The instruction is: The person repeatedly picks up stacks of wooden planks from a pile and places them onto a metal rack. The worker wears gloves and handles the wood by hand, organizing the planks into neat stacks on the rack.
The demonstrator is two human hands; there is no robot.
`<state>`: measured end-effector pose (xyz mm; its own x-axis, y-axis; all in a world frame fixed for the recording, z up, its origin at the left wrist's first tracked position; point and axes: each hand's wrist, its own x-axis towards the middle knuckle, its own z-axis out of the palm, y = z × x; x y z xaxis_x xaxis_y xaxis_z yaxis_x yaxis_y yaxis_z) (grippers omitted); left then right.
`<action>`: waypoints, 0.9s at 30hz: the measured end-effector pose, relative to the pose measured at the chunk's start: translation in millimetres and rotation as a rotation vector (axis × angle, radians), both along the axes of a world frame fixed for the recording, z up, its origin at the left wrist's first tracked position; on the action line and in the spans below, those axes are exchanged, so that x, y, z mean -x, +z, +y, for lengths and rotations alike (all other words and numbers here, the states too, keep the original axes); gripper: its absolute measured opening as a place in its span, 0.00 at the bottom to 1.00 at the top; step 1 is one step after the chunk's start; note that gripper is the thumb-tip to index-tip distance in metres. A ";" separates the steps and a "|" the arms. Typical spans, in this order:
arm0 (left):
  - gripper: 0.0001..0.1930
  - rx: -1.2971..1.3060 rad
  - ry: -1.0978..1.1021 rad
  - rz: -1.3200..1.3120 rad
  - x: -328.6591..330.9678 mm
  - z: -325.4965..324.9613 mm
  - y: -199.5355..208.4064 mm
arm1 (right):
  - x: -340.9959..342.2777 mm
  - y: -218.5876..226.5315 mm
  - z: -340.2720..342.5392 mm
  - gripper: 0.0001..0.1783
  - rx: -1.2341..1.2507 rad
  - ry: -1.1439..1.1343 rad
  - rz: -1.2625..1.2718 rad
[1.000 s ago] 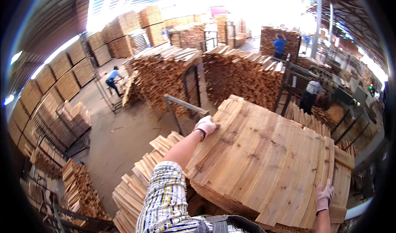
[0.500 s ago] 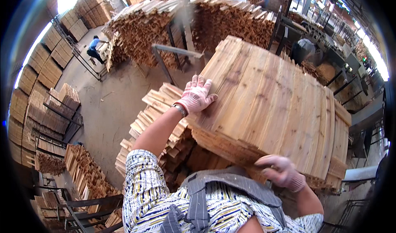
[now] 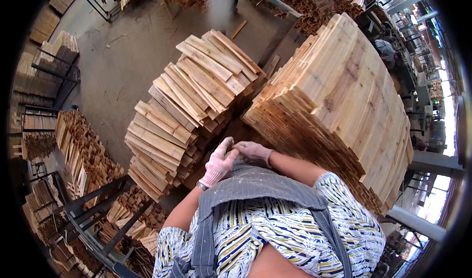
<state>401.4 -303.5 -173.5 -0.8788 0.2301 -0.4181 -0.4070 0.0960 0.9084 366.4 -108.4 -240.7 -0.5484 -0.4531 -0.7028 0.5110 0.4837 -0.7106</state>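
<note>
Loose board pile (image 3: 189, 93): at ten o'clock from hands, ends uneven. Left hand (image 3: 219, 165): gloved, fingers half bent; whether grasping something, cannot tell. Right hand (image 3: 254, 151): gloved, loosely bent, fingertips close at left thumb, near apron (image 3: 265, 183); grasp also cannot tell. Neat board stack (image 3: 354, 96): at two o'clock, apart from hands.

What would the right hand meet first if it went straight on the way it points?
Most likely the left hand: the right hand points toward it, and the two look close together or touching, though depth is unclear.
</note>
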 end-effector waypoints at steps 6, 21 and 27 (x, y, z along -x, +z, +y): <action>0.25 -0.012 0.324 -0.356 -47.9 -21.8 -56.3 | 79.2 -63.8 -49.0 0.33 -0.085 -0.456 -0.217; 0.29 -0.166 0.575 -0.470 105.1 -36.0 -286.7 | 246.1 -293.3 -14.1 0.53 -0.439 -1.013 -0.339; 0.40 0.066 0.485 -0.345 199.3 -17.1 -336.5 | 227.0 -304.6 -47.0 0.39 -0.062 -1.080 0.082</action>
